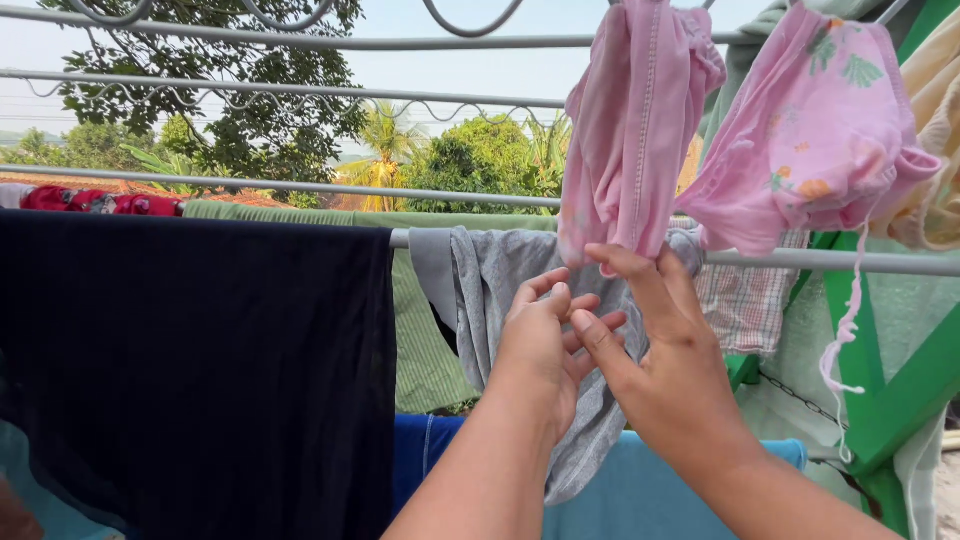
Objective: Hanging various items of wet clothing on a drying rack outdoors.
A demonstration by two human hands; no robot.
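Observation:
A grey cloth hangs over a horizontal metal rail. My left hand is raised in front of it, fingers pinching the grey fabric. My right hand sits right beside it, thumb and fingers touching the lower edge of a pink garment that hangs from above and overlaps the grey cloth. A second pink flowered garment with a dangling string hangs to the right.
A large black cloth covers the rail at left. A green striped cloth hangs behind, a blue cloth lower down, a checked cloth at right. Green metal frame stands right. Upper rails and trees lie beyond.

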